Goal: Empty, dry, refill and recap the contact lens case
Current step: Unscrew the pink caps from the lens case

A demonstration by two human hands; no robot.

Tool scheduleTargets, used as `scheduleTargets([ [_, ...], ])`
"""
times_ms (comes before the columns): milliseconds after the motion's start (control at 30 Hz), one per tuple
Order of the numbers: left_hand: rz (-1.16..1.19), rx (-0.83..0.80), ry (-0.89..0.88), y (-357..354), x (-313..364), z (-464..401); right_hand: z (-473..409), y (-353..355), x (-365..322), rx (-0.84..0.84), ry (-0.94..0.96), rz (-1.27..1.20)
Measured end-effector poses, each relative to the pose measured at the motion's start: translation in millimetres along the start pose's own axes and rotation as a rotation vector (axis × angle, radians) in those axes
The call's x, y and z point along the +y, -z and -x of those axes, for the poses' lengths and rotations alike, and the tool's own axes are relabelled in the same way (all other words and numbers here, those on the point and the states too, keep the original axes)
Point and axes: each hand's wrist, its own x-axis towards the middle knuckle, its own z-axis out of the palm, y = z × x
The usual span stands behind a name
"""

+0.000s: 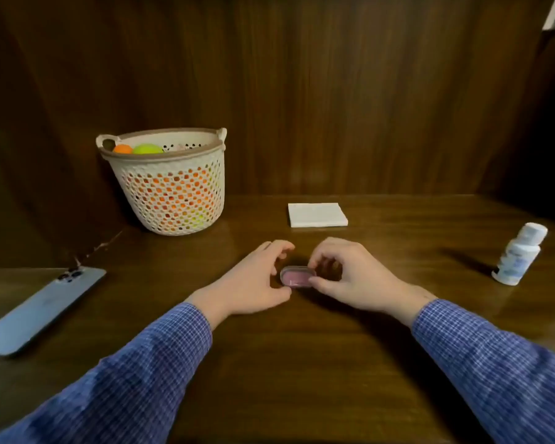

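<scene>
Contact lens case point(297, 277) on table, pinched by right hand point(350, 277), left hand point(257, 280) beside

Desk point(382, 363): dark brown wood, glossy, grain running left to right. Wall panel point(302, 91): matching dark wood, set upright along the far edge. Lighting: dim and warm, with soft reflections seen on the desk surface.

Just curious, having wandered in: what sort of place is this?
Probably a home desk or wooden nook, not a lab: dark wood table, a perforated basket of coloured balls, and a phone lying beside it.
</scene>
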Motion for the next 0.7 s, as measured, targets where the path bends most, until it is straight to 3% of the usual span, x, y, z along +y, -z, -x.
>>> scheduleTargets([
  [167,0.066,0.011,-0.051,-4.8,-7.8,-11.2,-14.1,-11.3,14.6,-0.089,0.056,0.038],
  [700,0.365,0.146,0.064,-14.5,-2.6,-14.3,-7.0,-6.0,0.4,0.027,0.139,0.153],
])
